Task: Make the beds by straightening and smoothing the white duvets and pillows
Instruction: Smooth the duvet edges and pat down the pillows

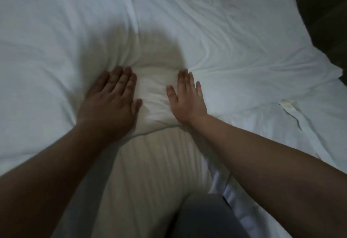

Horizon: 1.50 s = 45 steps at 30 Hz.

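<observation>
Bedding fills the view: the white duvet [225,40] runs off the top and left edges, its near edge on a striped sheet [150,172] partly hidden by both forearms [262,153] and a grey knee [202,217]. Left hand [110,102] and right hand [185,100] press flat on that edge, fingers straight and nearly together, thumbs out. At right, a dark strip [328,22] is too dim to identify.

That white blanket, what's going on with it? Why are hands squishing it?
A person is making a bed. Their left hand and right hand lie flat, fingers straight, pressing down on the white duvet. A puffy bump of it sits between the two hands. The duvet has lots of wrinkles, mostly on the right side, so the smoothing is not finished. Nearer the person, striped fabric shows below the duvet's edge.
</observation>
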Each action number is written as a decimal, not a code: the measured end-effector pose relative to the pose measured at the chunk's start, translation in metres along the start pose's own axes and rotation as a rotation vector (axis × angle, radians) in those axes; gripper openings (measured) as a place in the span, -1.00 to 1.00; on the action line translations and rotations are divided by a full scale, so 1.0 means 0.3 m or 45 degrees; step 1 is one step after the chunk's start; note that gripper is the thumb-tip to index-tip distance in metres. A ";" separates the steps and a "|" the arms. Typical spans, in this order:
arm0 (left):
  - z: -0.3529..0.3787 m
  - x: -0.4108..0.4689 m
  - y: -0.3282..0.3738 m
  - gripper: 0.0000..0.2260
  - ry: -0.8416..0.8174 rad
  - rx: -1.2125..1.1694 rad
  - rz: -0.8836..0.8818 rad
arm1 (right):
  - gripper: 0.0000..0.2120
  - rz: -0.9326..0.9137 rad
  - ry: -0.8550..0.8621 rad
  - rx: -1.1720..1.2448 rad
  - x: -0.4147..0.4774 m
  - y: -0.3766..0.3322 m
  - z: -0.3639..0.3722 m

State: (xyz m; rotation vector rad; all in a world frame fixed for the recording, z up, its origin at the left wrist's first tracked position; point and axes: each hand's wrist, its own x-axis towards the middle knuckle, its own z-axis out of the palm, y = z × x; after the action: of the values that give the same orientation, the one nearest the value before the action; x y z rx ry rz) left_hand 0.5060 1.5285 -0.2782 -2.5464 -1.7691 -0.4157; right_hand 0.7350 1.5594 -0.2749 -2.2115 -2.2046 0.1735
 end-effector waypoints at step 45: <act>-0.579 -1.301 -1.852 -0.45 -0.076 0.323 -0.851 | -0.23 -1.303 0.118 0.145 -0.414 -2.257 0.279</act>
State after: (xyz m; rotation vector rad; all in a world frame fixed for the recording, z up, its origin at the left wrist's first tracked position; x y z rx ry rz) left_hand -0.1696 1.3420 -0.2757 -1.7704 -2.4780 -0.1002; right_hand 0.0532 1.4340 -0.2900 -0.8031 -2.8193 0.1531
